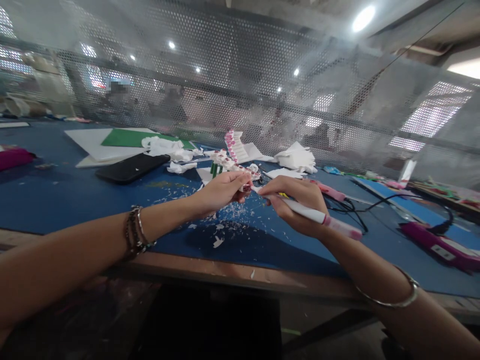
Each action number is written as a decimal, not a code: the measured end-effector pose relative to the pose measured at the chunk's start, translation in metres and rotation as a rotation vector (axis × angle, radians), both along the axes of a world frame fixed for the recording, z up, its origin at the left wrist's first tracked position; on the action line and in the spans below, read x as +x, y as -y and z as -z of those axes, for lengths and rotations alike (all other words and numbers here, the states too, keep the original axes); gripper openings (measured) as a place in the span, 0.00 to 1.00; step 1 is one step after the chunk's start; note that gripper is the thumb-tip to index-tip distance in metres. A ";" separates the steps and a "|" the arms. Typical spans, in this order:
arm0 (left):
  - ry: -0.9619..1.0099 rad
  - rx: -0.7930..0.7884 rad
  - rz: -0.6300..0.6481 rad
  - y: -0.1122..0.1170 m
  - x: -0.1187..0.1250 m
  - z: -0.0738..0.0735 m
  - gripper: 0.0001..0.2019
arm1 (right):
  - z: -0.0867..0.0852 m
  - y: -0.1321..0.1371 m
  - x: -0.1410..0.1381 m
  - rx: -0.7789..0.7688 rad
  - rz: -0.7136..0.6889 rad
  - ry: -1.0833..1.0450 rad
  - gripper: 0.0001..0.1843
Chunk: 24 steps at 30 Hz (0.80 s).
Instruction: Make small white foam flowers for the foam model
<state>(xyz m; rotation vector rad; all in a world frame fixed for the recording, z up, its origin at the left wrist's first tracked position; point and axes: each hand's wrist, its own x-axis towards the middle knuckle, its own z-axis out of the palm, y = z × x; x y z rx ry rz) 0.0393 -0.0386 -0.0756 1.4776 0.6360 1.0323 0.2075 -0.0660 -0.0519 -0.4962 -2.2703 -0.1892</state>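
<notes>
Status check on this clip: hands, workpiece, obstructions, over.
Left hand pinching small red-and-white piece. Right hand gripping white pen-like tool, tip at the piece. White scraps scattered on blue tabletop below.

Left wrist (154,220): dark beaded-looking bracelet (131,227); slim silvery bangle (140,225); right forearm (369,262): rounded metal bangle (414,292)

Perforated screen (247,60) behind blue tabletop (75,200)

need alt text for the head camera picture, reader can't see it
A person's left hand pinches a small white and dark red piece, while the right hand holds a white and pink pen-shaped tool, its tip close to the piece. White scraps litter the blue table below; a black phone lies to the left.
</notes>
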 end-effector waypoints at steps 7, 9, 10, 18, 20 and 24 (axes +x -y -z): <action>0.036 -0.050 -0.015 0.002 0.001 -0.002 0.13 | -0.002 0.002 -0.001 -0.030 0.011 -0.008 0.08; 0.025 -0.030 -0.017 0.000 0.001 0.000 0.13 | -0.001 0.001 -0.001 -0.036 -0.001 0.012 0.09; 0.014 -0.017 -0.013 -0.001 0.001 0.001 0.13 | -0.001 0.001 -0.001 -0.040 0.005 0.016 0.09; -0.004 -0.007 -0.021 0.001 0.000 -0.002 0.14 | -0.001 0.002 -0.002 -0.031 0.019 0.013 0.09; -0.012 -0.010 -0.022 0.002 0.000 -0.003 0.13 | 0.000 0.002 -0.002 -0.030 0.032 -0.002 0.09; -0.006 0.012 -0.038 0.000 0.001 -0.003 0.13 | 0.000 0.003 -0.002 -0.036 0.036 -0.005 0.09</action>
